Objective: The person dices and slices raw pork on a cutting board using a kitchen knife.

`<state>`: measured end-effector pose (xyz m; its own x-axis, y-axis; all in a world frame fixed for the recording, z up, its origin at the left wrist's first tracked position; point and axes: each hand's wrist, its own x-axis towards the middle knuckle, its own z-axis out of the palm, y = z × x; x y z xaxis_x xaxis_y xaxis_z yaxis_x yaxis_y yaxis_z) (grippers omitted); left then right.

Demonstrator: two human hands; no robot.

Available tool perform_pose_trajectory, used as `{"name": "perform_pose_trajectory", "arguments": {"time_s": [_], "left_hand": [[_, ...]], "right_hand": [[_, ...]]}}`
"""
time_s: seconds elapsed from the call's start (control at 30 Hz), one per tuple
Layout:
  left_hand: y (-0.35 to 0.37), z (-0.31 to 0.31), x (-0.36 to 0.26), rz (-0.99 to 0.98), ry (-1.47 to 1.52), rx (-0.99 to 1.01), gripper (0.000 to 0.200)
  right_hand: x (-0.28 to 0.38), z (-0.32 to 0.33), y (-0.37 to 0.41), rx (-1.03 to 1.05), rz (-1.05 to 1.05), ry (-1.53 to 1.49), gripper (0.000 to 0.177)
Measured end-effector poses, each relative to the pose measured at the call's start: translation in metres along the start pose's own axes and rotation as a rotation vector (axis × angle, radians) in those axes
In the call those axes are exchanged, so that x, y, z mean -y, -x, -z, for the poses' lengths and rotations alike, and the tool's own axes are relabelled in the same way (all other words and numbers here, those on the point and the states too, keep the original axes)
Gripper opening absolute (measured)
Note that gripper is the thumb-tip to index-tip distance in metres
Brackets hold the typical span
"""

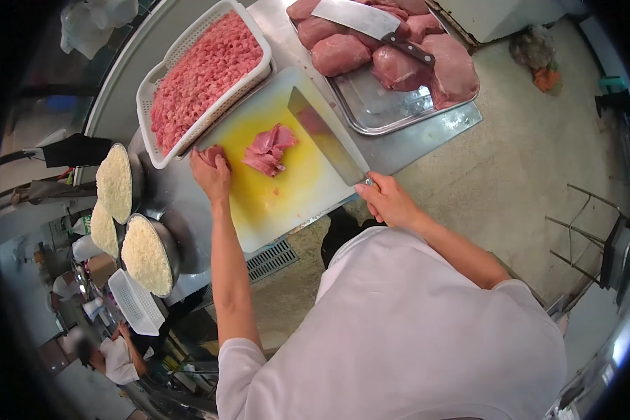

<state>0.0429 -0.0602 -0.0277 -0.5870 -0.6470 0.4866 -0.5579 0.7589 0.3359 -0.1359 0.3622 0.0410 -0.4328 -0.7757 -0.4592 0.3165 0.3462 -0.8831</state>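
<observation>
My left hand [212,171] is closed around a piece of raw meat [215,154] at the left edge of the cutting board [248,227], beside the white basket. My right hand [390,199] grips the handle of a large, broad-bladed knife [329,140] at the board's right edge. The blade points away from me over the right side of the board. Between my hands, a few thin slices of raw meat [268,148] lie in a small heap on the yellow-stained middle of the board.
A white basket [145,115] full of diced meat stands at the back left. On the right, a metal tray [378,126] holds several big meat pieces with a cleaver [360,19] on top. Bowls of white grains [147,255] line the left. Another person [119,357] is at lower left.
</observation>
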Motion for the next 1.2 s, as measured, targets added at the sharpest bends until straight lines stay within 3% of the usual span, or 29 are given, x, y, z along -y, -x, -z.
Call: {"name": "perform_pose_trajectory", "arguments": {"time_s": [0.03, 0.1, 0.17, 0.23, 0.43, 0.57, 0.67, 0.73, 0.77, 0.83, 0.97, 1.07, 1.13, 1.17, 1.2], "left_hand": [[-0.001, 0.005, -0.014, -0.003, 0.001, -0.012, 0.068], [0.002, 0.014, -0.079, -0.137, -0.312, -0.253, 0.061], [0.004, 0.011, -0.135, -0.168, 0.197, 0.036, 0.057], [0.013, -0.001, -0.164, -0.288, -0.111, 0.211, 0.053], [0.033, 0.007, -0.142, -0.243, -0.194, 0.362, 0.043], [0.071, 0.042, -0.117, -0.275, -0.176, 0.256, 0.043], [0.081, 0.065, -0.103, -0.203, -0.098, 0.263, 0.039], [0.081, 0.072, -0.091, 0.017, 0.106, 0.207, 0.039], [0.079, 0.075, -0.083, 0.022, 0.103, 0.206, 0.039], [0.056, 0.083, -0.083, 0.055, -0.091, 0.559, 0.041], [0.039, 0.079, -0.081, 0.101, -0.078, 0.629, 0.040], [0.045, 0.062, -0.056, 0.186, 0.150, 0.496, 0.032], [0.040, 0.061, -0.043, 0.564, 0.522, 0.561, 0.023], [0.040, 0.062, -0.037, 0.564, 0.528, 0.566, 0.023], [0.037, 0.071, -0.036, 0.640, 0.735, 0.560, 0.022]], "right_hand": [[0.002, 0.001, -0.002, 0.000, 0.012, 0.004, 0.036], [-0.002, 0.002, -0.003, -0.064, -0.010, -0.025, 0.037], [-0.004, 0.004, -0.009, -0.077, -0.002, -0.002, 0.036], [0.001, 0.001, -0.015, -0.075, 0.013, 0.027, 0.036], [0.021, -0.011, -0.026, -0.071, 0.022, 0.150, 0.038], [0.024, -0.017, -0.022, -0.100, 0.070, 0.167, 0.035], [0.026, -0.023, -0.020, -0.122, 0.055, 0.154, 0.036], [0.026, -0.028, -0.019, -0.124, 0.052, 0.147, 0.036], [0.028, -0.032, -0.019, -0.123, 0.066, 0.191, 0.036], [0.028, -0.040, -0.020, -0.122, 0.087, 0.237, 0.035], [0.027, -0.069, -0.021, 0.030, -0.057, 0.115, 0.032], [0.025, -0.085, -0.021, 0.106, -0.108, 0.050, 0.036], [0.020, -0.090, -0.023, 0.147, -0.058, 0.224, 0.037], [0.020, -0.089, -0.022, 0.156, -0.054, 0.227, 0.038], [0.024, -0.089, -0.019, 0.154, -0.059, 0.230, 0.038]]}}
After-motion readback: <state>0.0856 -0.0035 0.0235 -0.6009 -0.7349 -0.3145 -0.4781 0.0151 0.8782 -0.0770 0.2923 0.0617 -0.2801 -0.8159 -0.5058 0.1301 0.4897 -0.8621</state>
